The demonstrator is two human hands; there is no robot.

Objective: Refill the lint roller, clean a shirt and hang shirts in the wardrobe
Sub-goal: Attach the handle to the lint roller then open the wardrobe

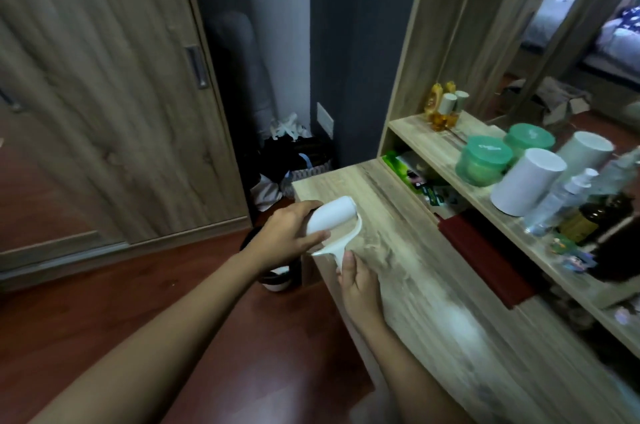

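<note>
Bedroom corner. Wood-grain worktop [398,215] runs along the right, with a raised shelf [436,143] behind it against a mirror [588,42]. Red-brown floor [156,302] below. Wardrobe door [104,94] closed at left, one recessed pull showing.

Hands:
- Left arm comes in from lower left, stretched out. The left hand [291,233] sits at the worktop's near corner, grip wrapped round the white roll [334,217] with digits above and below it.
- Right arm comes up from the bottom edge. The right hand [360,281] is lower and closer, thumb laid along the white handle [337,250], remaining fingers curled under. Grip narrow, holding the handle.
- The lint roller [349,233] is held between both hands at the worktop corner. Cannot tell whether it touches the wood.

Counts:
- One lint roller, one roll on it.
- On the shelf: one green-lidded jar [485,160], one white cylinder [528,181], one amber bottle [437,104] and one white-capped bottle [448,104]. Each has a twin behind it that looks like a mirror reflection.
- Also one clear spray bottle [568,195] and one dark brown bottle [588,219].

Containers:
- The open cubby under the shelf holds green packets [398,163] and a flat dark-red item [485,250].
- The basket [311,174] on the floor in the corner is heaped with dark clothes, something white on top.
- A round black-and-white object [277,279] sits on the floor below the left wrist, mostly hidden.
</note>
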